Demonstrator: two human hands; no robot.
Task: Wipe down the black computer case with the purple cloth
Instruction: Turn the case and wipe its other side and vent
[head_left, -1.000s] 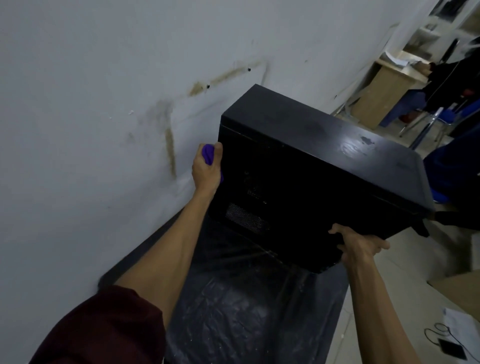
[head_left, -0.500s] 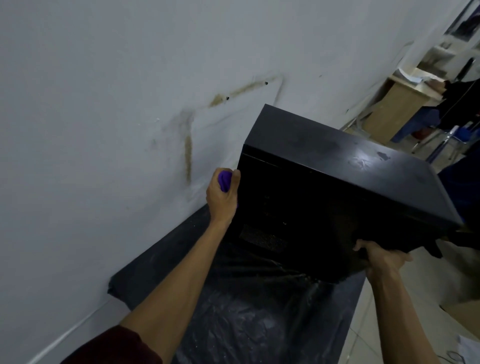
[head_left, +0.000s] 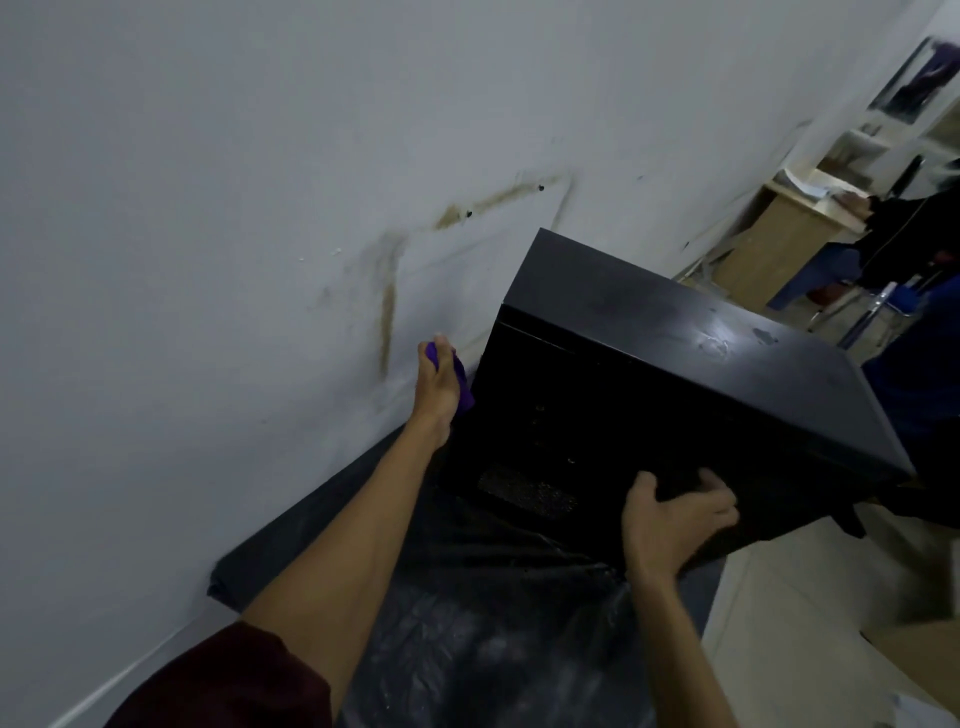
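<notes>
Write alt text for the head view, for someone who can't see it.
A person's left hand holds a purple cloth by the left edge of a tilted black case, while the right hand grips its lower edge. Black plastic sheeting lies beneath, beside a stained wall.

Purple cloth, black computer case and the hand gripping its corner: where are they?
purple cloth (head_left: 463, 391): head view, lower fold.
black computer case (head_left: 675, 332): head view, top panel.
right hand (head_left: 670, 525): head view, back of hand.

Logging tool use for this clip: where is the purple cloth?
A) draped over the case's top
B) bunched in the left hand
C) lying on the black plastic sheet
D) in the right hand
B: the purple cloth is bunched in the left hand beside the black box-shaped computer case, while the right hand grips the case's lower edge.
</notes>
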